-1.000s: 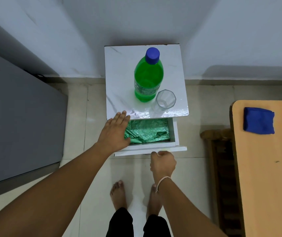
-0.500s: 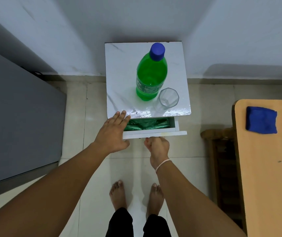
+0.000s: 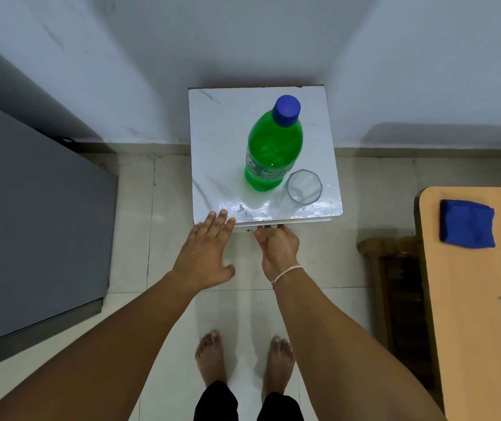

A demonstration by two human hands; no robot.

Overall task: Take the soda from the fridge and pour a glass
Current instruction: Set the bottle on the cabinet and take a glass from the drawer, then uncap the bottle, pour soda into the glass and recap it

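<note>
A green soda bottle point(image 3: 272, 147) with a blue cap stands upright on the small white marble-top cabinet point(image 3: 221, 141). An empty clear glass point(image 3: 303, 187) stands just right of the bottle's base, near the front edge. My left hand point(image 3: 205, 253) is flat with straight fingers, its fingertips touching the cabinet's front left corner. My right hand point(image 3: 278, 246) is curled against the front of the drawer point(image 3: 291, 221), which is pushed in; its fingertips are hidden under the top's edge.
The grey fridge point(image 3: 33, 226) stands at the left with its door shut. A wooden table point(image 3: 483, 314) with a folded blue cloth point(image 3: 466, 223) is at the right, with a wooden chair point(image 3: 395, 287) beside it. Tiled floor and my bare feet are below.
The drawer, open a second ago with green plastic showing inside, has been pushed shut by my right hand. My left hand stayed at the cabinet's front corner.
</note>
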